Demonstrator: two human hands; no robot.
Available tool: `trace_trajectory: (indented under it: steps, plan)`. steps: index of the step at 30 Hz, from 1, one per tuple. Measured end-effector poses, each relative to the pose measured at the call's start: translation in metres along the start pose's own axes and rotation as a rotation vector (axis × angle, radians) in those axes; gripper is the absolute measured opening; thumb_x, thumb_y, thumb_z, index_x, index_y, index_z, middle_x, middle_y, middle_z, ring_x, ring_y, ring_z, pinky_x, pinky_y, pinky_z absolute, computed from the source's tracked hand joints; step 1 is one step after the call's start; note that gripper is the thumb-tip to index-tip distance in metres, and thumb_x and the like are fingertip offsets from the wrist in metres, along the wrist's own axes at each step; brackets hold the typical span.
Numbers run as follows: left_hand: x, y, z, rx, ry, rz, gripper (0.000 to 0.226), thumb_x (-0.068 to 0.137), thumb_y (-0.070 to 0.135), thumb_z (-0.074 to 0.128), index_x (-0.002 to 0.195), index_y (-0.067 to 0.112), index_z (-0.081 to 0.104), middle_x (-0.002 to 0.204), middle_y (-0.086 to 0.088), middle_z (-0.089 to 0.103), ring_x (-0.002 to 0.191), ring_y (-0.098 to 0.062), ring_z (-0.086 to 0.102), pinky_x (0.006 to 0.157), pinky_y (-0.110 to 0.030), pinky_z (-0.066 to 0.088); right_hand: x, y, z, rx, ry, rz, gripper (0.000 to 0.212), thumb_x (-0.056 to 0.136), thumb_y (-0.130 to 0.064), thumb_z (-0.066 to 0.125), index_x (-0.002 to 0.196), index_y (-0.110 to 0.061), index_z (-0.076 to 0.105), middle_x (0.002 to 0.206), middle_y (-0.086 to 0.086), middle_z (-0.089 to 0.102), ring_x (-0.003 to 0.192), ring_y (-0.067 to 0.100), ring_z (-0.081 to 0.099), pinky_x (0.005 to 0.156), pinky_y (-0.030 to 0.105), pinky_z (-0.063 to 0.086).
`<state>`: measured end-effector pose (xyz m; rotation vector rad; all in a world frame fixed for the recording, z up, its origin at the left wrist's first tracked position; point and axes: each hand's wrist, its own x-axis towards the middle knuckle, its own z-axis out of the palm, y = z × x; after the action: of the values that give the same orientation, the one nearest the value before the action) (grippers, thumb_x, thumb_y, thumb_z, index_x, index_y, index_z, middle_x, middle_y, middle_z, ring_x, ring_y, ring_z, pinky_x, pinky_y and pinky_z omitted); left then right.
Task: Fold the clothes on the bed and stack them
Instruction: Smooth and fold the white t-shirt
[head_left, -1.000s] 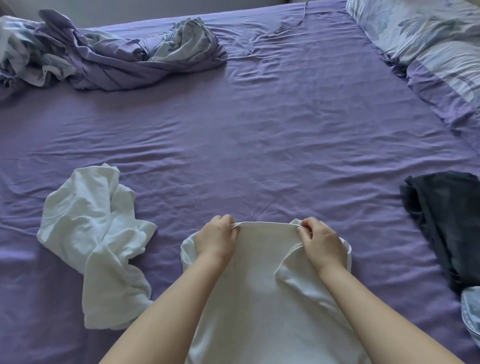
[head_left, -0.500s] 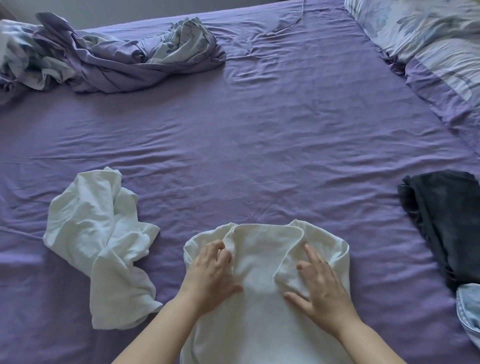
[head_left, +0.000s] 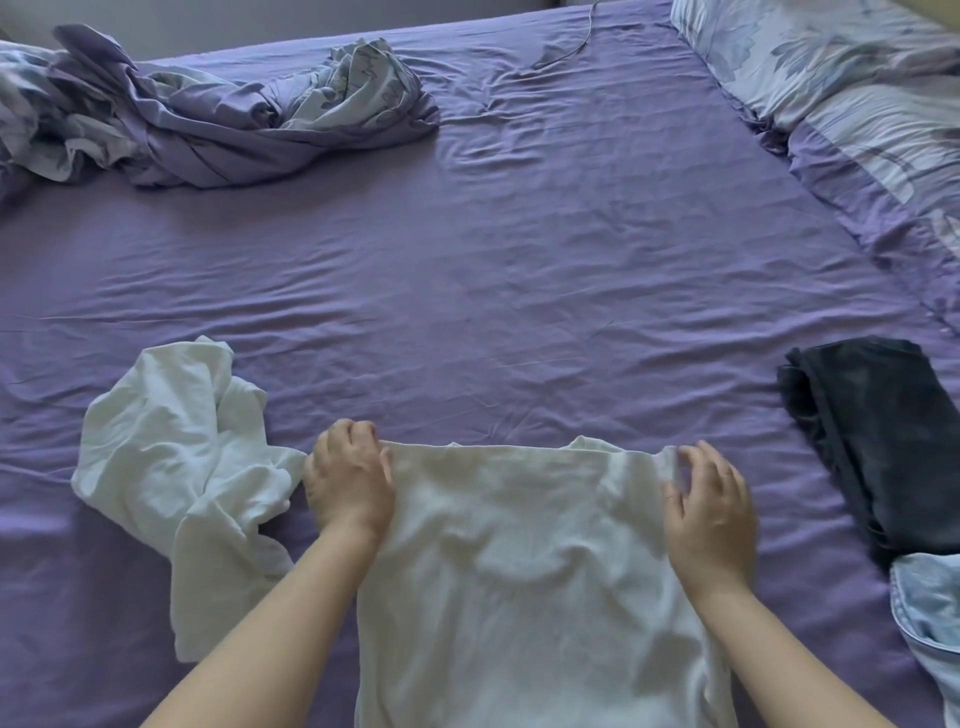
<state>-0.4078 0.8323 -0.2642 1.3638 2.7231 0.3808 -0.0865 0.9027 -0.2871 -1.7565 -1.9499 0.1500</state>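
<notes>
A white garment (head_left: 524, 561) lies spread flat on the purple bed sheet (head_left: 519, 291) right in front of me, its folded top edge straight. My left hand (head_left: 350, 478) sits at its top left corner with the fingers curled over the edge. At the top right corner my right hand (head_left: 709, 499) rests with fingers apart, slightly blurred. A crumpled white garment (head_left: 176, 467) lies to the left, almost touching my left hand. A folded dark garment (head_left: 878, 436) lies at the right, and a light blue denim piece (head_left: 930, 613) lies just below it.
A bunched purple and floral duvet (head_left: 218, 114) lies at the far left of the bed. Floral pillows (head_left: 852, 88) line the far right side. A thin cable (head_left: 576, 41) trails across the far edge. A broad stretch of sheet separates the duvet from the garments.
Both hands slid outward from the middle of the white garment to its top corners. The bunched upper edge now lies flat and wider.
</notes>
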Motion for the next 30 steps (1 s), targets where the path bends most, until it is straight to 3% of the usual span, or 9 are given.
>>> trace_trajectory:
  steps: [4, 7, 10, 14, 18, 20, 22, 25, 30]
  plan:
    - [-0.023, 0.012, 0.016, 0.056, 0.111, 0.317, 0.042, 0.075, 0.005, 0.061, 0.116, 0.012, 0.053, 0.128, -0.015, 0.048, 0.121, -0.032, 0.040, 0.105, -0.050, 0.025, -0.014, -0.003, 0.004, -0.156, -0.073, -0.244, 0.051, 0.083, -0.028, 0.038, 0.132, -0.013, 0.041, 0.139, 0.017, 0.047, 0.133, 0.030, 0.033, 0.105, 0.050, 0.023]
    - [-0.055, 0.030, 0.033, 0.039, -0.061, 0.540, 0.037, 0.083, 0.025, 0.050, 0.120, 0.018, 0.051, 0.132, -0.011, 0.053, 0.126, -0.028, 0.038, 0.105, -0.051, 0.023, -0.029, -0.002, 0.018, -0.225, -0.244, -0.373, 0.049, 0.093, -0.043, 0.028, 0.135, -0.021, 0.037, 0.145, 0.012, 0.038, 0.144, 0.023, 0.010, 0.109, 0.051, 0.014]
    - [-0.083, 0.044, 0.052, 0.151, -0.318, 0.583, 0.053, 0.092, 0.054, 0.032, 0.133, 0.024, 0.049, 0.141, -0.008, 0.049, 0.134, -0.029, 0.032, 0.106, -0.056, 0.018, -0.038, 0.009, 0.035, -0.318, -0.398, -0.375, 0.060, 0.094, -0.060, 0.009, 0.141, -0.030, 0.032, 0.150, 0.007, 0.030, 0.145, 0.025, 0.005, 0.109, 0.053, 0.013]
    - [-0.089, 0.044, 0.074, 0.232, -0.424, 0.533, 0.071, 0.090, 0.071, 0.015, 0.141, 0.029, 0.042, 0.150, -0.007, 0.036, 0.139, -0.034, 0.028, 0.105, -0.062, 0.016, -0.040, 0.020, 0.049, -0.335, -0.409, -0.385, 0.061, 0.094, -0.063, 0.010, 0.145, -0.032, 0.021, 0.152, 0.008, 0.025, 0.145, 0.022, -0.007, 0.109, 0.053, 0.011]
    - [-0.087, 0.049, 0.068, 0.279, -0.431, 0.537, 0.077, 0.075, 0.076, -0.012, 0.143, 0.039, -0.012, 0.150, 0.001, -0.027, 0.140, -0.027, -0.024, 0.108, -0.059, -0.017, -0.036, 0.016, 0.047, -0.348, -0.430, -0.387, 0.061, 0.094, -0.062, 0.009, 0.142, -0.031, 0.029, 0.148, 0.011, 0.035, 0.142, 0.028, 0.012, 0.110, 0.050, 0.008]
    - [-0.090, 0.054, 0.056, 0.272, -0.485, 0.506, 0.078, 0.068, 0.074, -0.018, 0.137, 0.039, -0.024, 0.141, 0.005, -0.040, 0.133, -0.021, -0.036, 0.106, -0.055, -0.023, -0.039, 0.008, 0.040, -0.368, -0.462, -0.343, 0.061, 0.094, -0.060, 0.009, 0.139, -0.030, 0.035, 0.144, 0.012, 0.042, 0.135, 0.031, 0.024, 0.109, 0.050, 0.007]
    - [-0.099, 0.051, 0.051, 0.247, -0.467, 0.481, 0.079, 0.073, 0.072, -0.015, 0.144, 0.036, -0.013, 0.149, 0.004, -0.028, 0.140, -0.021, -0.024, 0.109, -0.051, -0.017, -0.049, 0.003, 0.032, -0.343, -0.470, -0.306, 0.061, 0.094, -0.059, 0.008, 0.137, -0.028, 0.039, 0.142, 0.012, 0.044, 0.136, 0.031, 0.024, 0.108, 0.049, 0.007]
    - [-0.137, 0.031, 0.041, 0.211, -0.459, 0.468, 0.069, 0.093, 0.064, 0.007, 0.142, 0.028, 0.038, 0.150, -0.006, 0.035, 0.141, -0.029, 0.023, 0.106, -0.054, 0.016, -0.091, 0.007, 0.017, -0.250, -0.447, -0.359, 0.060, 0.095, -0.055, 0.005, 0.138, -0.026, 0.036, 0.146, 0.010, 0.034, 0.145, 0.025, 0.004, 0.109, 0.051, 0.008]
    - [-0.202, -0.020, 0.028, 0.229, -0.361, 0.607, 0.067, 0.080, 0.060, 0.042, 0.136, 0.023, 0.042, 0.141, -0.007, 0.049, 0.146, -0.025, 0.004, 0.106, -0.052, 0.017, -0.161, 0.035, -0.019, -0.171, -0.407, -0.566, 0.056, 0.096, -0.051, 0.012, 0.148, -0.031, 0.017, 0.157, 0.006, 0.010, 0.145, 0.023, 0.005, 0.110, 0.049, 0.015]
